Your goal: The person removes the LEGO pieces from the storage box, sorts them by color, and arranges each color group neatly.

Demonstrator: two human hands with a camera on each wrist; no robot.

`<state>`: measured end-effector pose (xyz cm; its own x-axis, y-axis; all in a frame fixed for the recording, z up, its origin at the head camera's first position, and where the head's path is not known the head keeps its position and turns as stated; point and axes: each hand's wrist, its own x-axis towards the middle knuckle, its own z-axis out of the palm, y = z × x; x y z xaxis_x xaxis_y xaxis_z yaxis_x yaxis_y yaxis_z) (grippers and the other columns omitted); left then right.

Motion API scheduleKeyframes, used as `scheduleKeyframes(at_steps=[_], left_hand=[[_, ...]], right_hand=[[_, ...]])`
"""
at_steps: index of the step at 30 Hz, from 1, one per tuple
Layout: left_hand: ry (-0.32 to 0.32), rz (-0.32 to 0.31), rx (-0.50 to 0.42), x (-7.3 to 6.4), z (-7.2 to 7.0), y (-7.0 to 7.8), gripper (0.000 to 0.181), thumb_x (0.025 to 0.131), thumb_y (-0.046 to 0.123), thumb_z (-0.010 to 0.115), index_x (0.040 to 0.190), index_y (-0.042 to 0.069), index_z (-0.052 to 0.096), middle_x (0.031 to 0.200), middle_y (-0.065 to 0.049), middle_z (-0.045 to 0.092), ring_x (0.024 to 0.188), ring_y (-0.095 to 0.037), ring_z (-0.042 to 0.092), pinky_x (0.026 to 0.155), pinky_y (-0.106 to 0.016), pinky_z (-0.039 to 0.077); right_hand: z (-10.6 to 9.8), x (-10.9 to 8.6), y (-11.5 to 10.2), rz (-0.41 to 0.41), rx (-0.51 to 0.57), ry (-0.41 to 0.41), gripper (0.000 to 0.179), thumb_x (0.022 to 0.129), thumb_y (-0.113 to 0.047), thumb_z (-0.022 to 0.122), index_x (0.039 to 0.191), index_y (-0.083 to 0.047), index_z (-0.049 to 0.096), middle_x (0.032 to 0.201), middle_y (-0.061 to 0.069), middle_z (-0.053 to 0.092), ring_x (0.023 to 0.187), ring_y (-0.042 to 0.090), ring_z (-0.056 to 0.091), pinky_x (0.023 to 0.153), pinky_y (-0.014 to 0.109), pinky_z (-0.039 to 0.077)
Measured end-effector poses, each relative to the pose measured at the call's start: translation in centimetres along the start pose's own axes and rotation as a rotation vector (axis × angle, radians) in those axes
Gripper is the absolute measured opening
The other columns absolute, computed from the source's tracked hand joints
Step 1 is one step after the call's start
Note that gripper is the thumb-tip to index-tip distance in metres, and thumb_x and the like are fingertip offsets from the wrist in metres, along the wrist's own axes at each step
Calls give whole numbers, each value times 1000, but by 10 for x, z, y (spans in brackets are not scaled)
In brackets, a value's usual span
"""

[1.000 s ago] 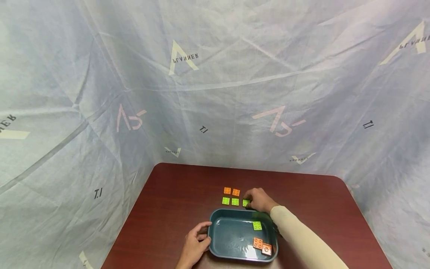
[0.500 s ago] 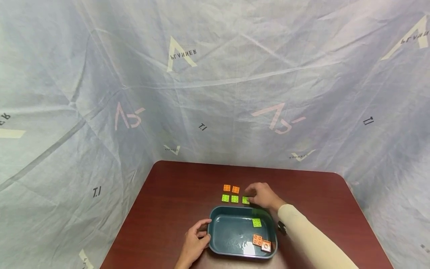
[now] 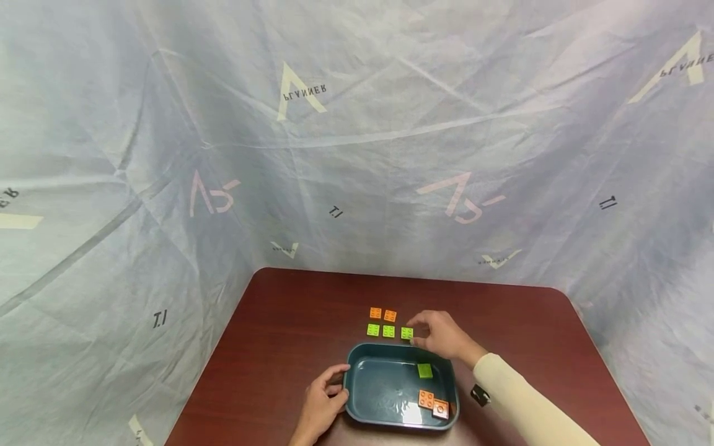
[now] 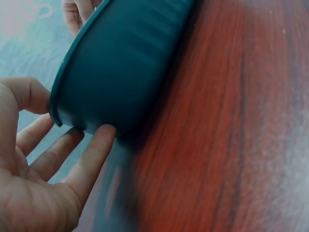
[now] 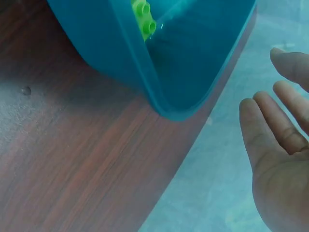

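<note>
My left hand (image 3: 325,399) rests at the left end of a dark teal plastic tray (image 3: 398,426), fingertips against its rim and outer wall, as the left wrist view (image 4: 104,72) also shows. Over the table behind the tray, my right hand (image 3: 446,334) has thumb and fingers spread, with nothing between them. Just left of its fingertips lies a green toy brick (image 3: 407,333), at the right end of a row with two other green bricks (image 3: 388,331). Inside the tray are a green brick (image 3: 425,370), an orange brick (image 3: 426,398) and another orange brick (image 3: 440,409) with its underside up.
Behind the green row, two orange bricks (image 3: 375,313) lie side by side on the reddish-brown table (image 3: 279,347). Pale printed cloth (image 3: 357,155) hangs around the table's back and sides. A dark device (image 3: 480,394) is strapped at the right sleeve.
The right hand's fingers have let go of the rightmost green brick and drawn back to the right, spreading apart. The brick stays at the row's end. The left hand keeps its place on the tray.
</note>
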<state>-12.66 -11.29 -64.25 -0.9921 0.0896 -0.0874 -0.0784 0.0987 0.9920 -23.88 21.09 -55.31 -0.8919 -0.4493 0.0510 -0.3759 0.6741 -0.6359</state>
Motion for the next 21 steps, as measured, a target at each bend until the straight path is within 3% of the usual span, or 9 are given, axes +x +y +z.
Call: scheduleKeyframes(at_steps=[8, 21], left_hand=[[6, 15, 29, 0, 1, -2, 48, 92, 1, 70, 138, 11, 68, 130, -25, 71, 100, -31, 77, 64, -30, 64], [3, -13, 9, 1, -1, -1, 48, 92, 1, 71, 139, 14, 68, 132, -23, 70, 102, -34, 77, 64, -31, 64]], right_hand=[[4, -18, -8, -76, -30, -50, 33, 89, -17, 86, 121, -12, 77, 115, 0, 75, 102, 21, 76, 83, 34, 64], [14, -42, -10, -138, -23, -194, 33, 88, -19, 87, 119, -9, 78, 110, 4, 78, 97, 22, 75, 80, 32, 63]])
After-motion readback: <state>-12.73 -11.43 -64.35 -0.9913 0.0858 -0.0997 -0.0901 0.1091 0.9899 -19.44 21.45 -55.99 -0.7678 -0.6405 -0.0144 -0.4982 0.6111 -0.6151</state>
